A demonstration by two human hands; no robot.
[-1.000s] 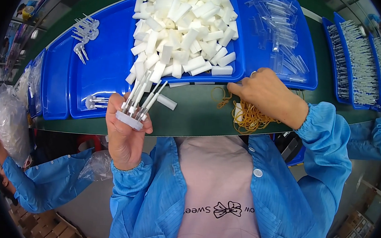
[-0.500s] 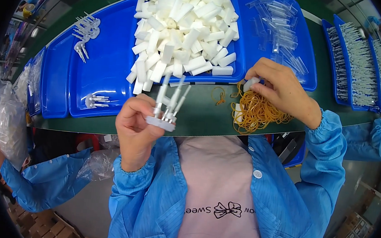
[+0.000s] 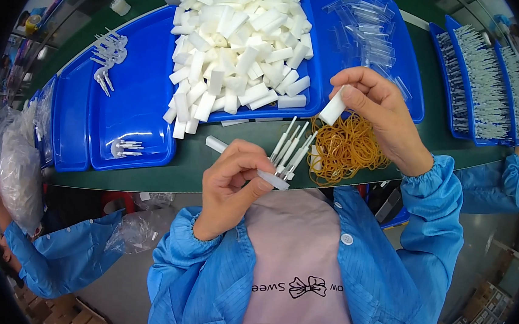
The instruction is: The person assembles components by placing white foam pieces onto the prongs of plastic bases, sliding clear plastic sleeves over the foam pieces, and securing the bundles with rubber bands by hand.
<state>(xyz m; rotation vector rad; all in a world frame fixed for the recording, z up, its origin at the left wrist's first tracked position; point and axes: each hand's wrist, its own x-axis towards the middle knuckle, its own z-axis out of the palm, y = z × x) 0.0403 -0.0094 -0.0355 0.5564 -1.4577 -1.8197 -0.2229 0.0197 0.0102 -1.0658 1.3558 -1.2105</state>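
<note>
My left hand [image 3: 234, 178] pinches a white plastic part [image 3: 275, 180] by its flat base. Several thin prongs stand up from that base, leaning to the right. To its right, above the rubber bands [image 3: 349, 148], my right hand [image 3: 385, 114] holds a white foam block [image 3: 333, 110] between thumb and fingers. The block is apart from the prongs. Just behind my left hand a translucent tube piece [image 3: 216, 144] shows, partly covered by that hand; I cannot tell whether it lies on the table.
Foam blocks heap up in a blue tray [image 3: 314, 99]. Beside it, another blue tray [image 3: 420, 83] holds clear plastic pieces. A left-hand blue tray [image 3: 143, 49] has several pronged parts [image 3: 110, 50]. At far right, blue bins [image 3: 476, 139] hold many pronged parts. Co-workers' sleeves [image 3: 76, 245] appear on both sides.
My left hand has moved right with the pronged part, which now tilts rightward. My right hand has risen slightly from the rubber bands, and the foam block in it shows more fully.
</note>
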